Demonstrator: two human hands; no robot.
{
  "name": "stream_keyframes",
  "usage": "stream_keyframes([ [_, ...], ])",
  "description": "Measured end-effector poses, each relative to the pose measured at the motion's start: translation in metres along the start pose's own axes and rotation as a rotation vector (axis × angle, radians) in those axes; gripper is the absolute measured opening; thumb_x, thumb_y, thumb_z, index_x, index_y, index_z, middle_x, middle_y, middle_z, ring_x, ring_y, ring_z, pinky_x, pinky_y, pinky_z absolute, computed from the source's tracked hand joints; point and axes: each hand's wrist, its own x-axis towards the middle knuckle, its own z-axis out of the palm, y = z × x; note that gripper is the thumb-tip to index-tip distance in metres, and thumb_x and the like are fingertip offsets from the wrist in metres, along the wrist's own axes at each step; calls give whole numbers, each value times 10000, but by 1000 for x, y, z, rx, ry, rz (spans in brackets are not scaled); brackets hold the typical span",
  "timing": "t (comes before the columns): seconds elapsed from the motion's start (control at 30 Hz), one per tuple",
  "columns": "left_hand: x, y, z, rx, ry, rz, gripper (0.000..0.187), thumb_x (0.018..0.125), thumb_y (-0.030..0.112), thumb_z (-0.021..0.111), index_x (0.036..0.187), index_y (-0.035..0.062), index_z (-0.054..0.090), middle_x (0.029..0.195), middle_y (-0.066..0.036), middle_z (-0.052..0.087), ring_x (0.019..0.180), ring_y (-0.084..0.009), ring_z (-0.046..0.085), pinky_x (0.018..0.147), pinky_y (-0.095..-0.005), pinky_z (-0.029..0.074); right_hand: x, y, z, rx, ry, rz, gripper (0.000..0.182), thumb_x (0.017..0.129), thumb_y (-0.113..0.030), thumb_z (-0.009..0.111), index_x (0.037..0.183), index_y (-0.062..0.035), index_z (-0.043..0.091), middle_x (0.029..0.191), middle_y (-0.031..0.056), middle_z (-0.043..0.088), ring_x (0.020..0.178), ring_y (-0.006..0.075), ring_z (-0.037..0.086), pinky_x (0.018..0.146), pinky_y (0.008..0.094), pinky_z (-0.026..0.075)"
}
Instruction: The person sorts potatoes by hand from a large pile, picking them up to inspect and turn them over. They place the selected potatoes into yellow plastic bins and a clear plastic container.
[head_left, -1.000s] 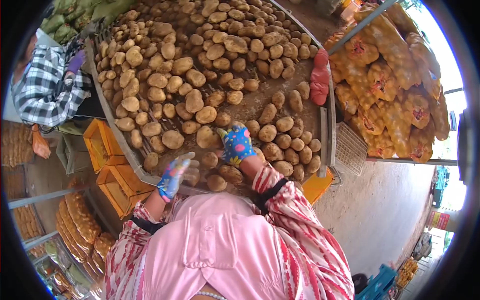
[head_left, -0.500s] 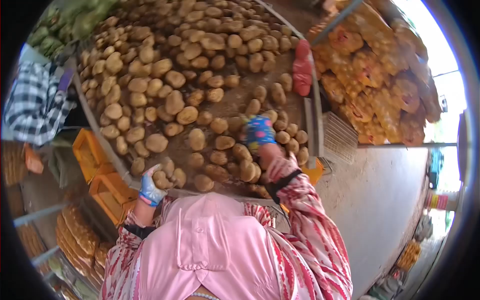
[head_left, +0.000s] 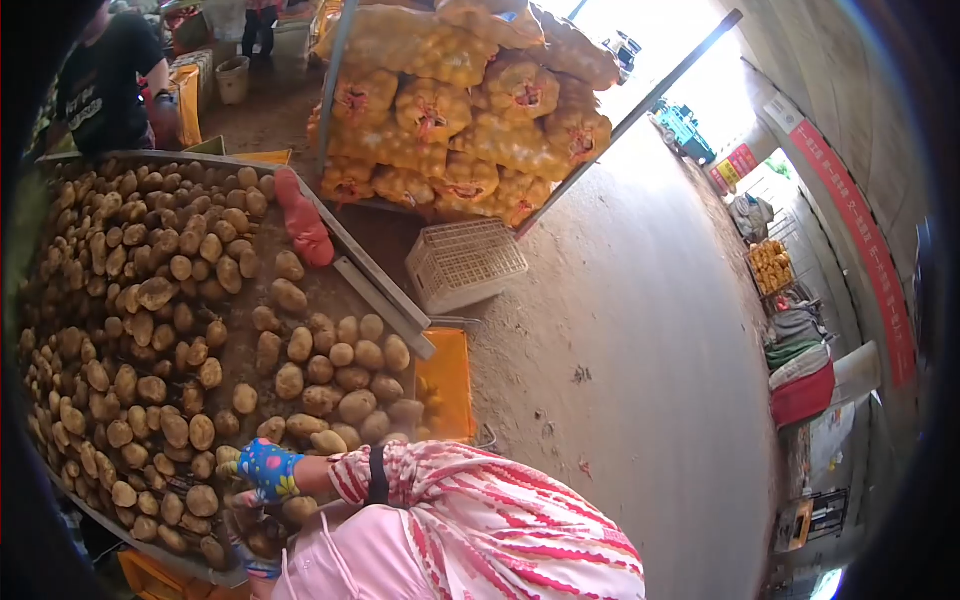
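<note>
Many potatoes [head_left: 175, 430] cover a large sorting table [head_left: 255, 345]. My right hand [head_left: 268, 470], in a blue patterned glove, is over the potatoes near the table's front edge; its fingers and thumb look apart, with the fingertips at the potatoes. Just below it is my left hand [head_left: 258, 562], mostly hidden by potatoes and my clothing. Its gloved fingers curl around potatoes [head_left: 264, 536] held against the front edge. A group of larger potatoes [head_left: 345, 375] lies to the right of my right hand.
A red cloth-like item [head_left: 303, 218] lies on the table's far rim. Beyond are an upturned pale crate [head_left: 466, 262], stacked net sacks [head_left: 440, 120] and a metal post [head_left: 640, 110]. An orange crate [head_left: 446, 385] stands beside the table. A person [head_left: 112, 80] in dark clothes is at the far left.
The view has swung to the right. My right hand has moved left across the potatoes, close to my left hand. My left hand is now less visible.
</note>
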Motion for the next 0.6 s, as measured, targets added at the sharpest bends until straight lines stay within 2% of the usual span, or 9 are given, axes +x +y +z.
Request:
stream_keyframes([
  [0.1, 9, -7, -25, -3, -109, 4, 547, 946, 531, 432, 1346, 161, 480, 1131, -94, 607, 646, -216, 565, 535, -358, 474, -1, 38, -30, -283, 205, -149, 468, 662, -373, 699, 998, -63, 598, 849, 152, 615, 788, 358, 602, 688, 462, 454],
  [0.13, 9, -7, -27, 32, -148, 26, 546, 946, 530, 433, 1345, 161, 480, 1130, -94, 607, 648, -218, 565, 536, -358, 474, -7, 82, -24, -380, 267, -113, 528, 629, -346, 702, 1069, -71, 604, 925, 163, 603, 880, 365, 584, 765, 467, 442],
  [0.17, 10, -7, -29, 66, -186, 51, 545, 946, 528, 433, 1345, 160, 481, 1130, -95, 607, 650, -220, 566, 538, -359, 475, -20, 81, -48, -402, 168, 67, 638, 662, -344, 705, 1213, -56, 563, 1182, 190, 556, 1140, 399, 498, 1003, 489, 360],
  [0.23, 10, -7, -32, 134, -260, 99, 542, 946, 525, 434, 1343, 159, 482, 1129, -95, 607, 653, -224, 567, 540, -360, 476, -57, 113, -71, -528, 104, 65, 778, 649, -370, 717, 1349, -130, 479, 1395, 206, 418, 1315, 405, 363, 1083, 550, 259],
  [0.3, 11, -6, -34, 200, -333, 142, 539, 946, 522, 435, 1342, 159, 483, 1128, -96, 608, 656, -228, 568, 542, -360, 477, -85, 131, -71, -600, 106, 3, 585, 793, -334, 627, 1342, -173, 506, 1390, 183, 439, 1322, 399, 363, 1076, 547, 268],
  [0.43, 11, -6, -36, 330, -481, 243, 534, 946, 516, 438, 1339, 157, 486, 1126, -97, 608, 662, -236, 569, 547, -362, 479, -118, 133, -79, -616, 162, -75, 538, 778, -328, 634, 1285, -165, 557, 1355, 176, 468, 1293, 397, 389, 1052, 541, 304],
  [0.5, 10, -5, -37, 404, -539, 295, 531, 946, 513, 439, 1337, 156, 487, 1125, -98, 608, 665, -239, 570, 550, -362, 480, -120, 126, -79, -580, 127, 35, 511, 750, -297, 645, 1238, -155, 590, 1287, 170, 517, 1228, 386, 449, 1024, 512, 348],
  [0.57, 6, -4, -41, 489, -503, 355, 528, 947, 510, 440, 1335, 155, 488, 1125, -99, 608, 668, -243, 571, 552, -363, 481, -106, 106, -95, -483, 247, -5, 598, 674, -304, 673, 1239, -133, 584, 1187, 163, 580, 1147, 378, 511, 986, 474, 390],
  [0.6, 2, -4, -43, 532, -435, 395, 527, 947, 508, 441, 1335, 155, 489, 1124, -99, 608, 670, -245, 572, 553, -364, 481, -101, 105, -94, -454, 162, -3, 609, 680, -322, 676, 1249, -128, 582, 1209, 169, 577, 1150, 384, 509, 988, 489, 387],
])
